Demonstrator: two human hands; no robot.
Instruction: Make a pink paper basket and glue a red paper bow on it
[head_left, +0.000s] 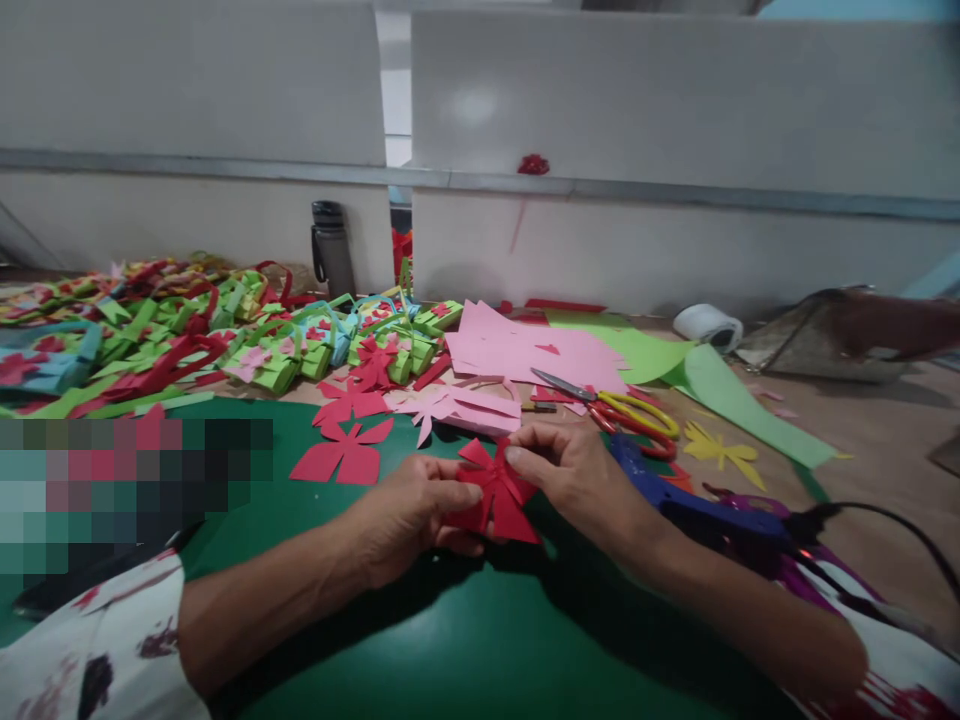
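Red paper cutout (496,490) | left hand (420,500): fingers closed on cutout's left | right hand (585,480): fingertips pinched on its upper right | green mat (420,640): beneath cutout | scissors (564,384): beyond cutout, rightward

We see a dark grey bottle (334,250), black cap and strap, upright before the left pale panel (187,80). We note the right pale panel (675,100), metal rail (300,172) across both, red ornament (534,164) at the rail. Far right, we get a white roll (705,325) just beside a brownish bag (810,335).
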